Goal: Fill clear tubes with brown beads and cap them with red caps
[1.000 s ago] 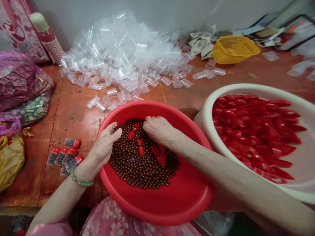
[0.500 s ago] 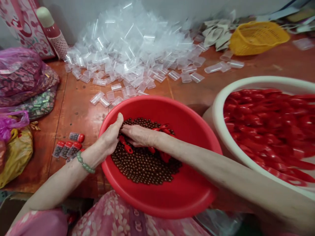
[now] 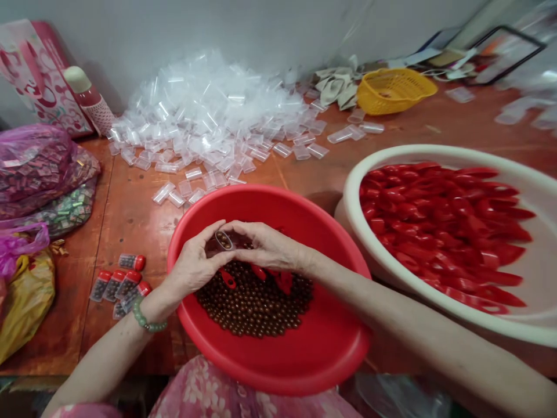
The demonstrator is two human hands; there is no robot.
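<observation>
A red basin in front of me holds many small brown beads and a few red caps. Above the beads both hands meet around a small clear vial partly filled with beads. My left hand, with a green bead bracelet at the wrist, pinches the vial from the left. My right hand grips it from the right, fingers curled over it.
A white basin full of red caps stands at the right. A big heap of empty clear vials lies behind. Several filled, capped vials lie at the left, near plastic bags. A yellow basket sits far back.
Both hands have risen out of the beads and come together, now holding a clear vial with beads in it. The camera view has shifted slightly.
</observation>
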